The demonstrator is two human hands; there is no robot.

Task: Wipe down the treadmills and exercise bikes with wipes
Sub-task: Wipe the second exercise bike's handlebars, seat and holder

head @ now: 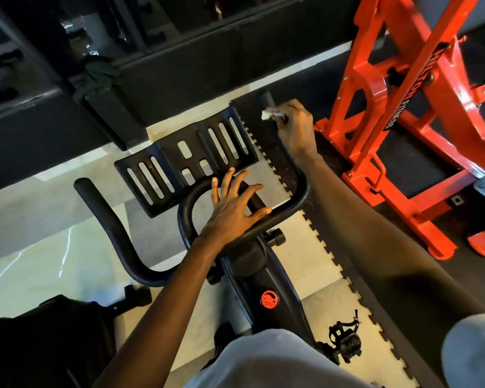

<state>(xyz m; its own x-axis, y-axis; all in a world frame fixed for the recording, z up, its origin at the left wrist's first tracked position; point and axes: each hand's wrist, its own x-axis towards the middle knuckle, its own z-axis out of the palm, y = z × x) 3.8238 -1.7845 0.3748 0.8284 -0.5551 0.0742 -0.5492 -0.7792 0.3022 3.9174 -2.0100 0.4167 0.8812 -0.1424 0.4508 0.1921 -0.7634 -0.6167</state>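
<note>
While the left hand rests, fingers apart, on the handlebar, the right hand pinches a wipe

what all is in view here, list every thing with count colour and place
handlebar: one, black, exercise bike's, centre, horns reaching left and right
slotted tray: one, black, ahead of the handlebar
wipe: one, white, crumpled against the right horn's tip
round dial: one, red, on the bike frame below the handlebar
knob: one, black, side of the bike stem
pedal: one, black with strap, lower right
weight machine frame: one, orange-red, right side
floor mat: dark speckled, jigsaw edge, right of the pale floor
cloth: one, dark, upper left ledge
left hand: one, fingers spread, resting on the handlebar's centre loop
right hand: one, holds the wipe at the right horn
</note>
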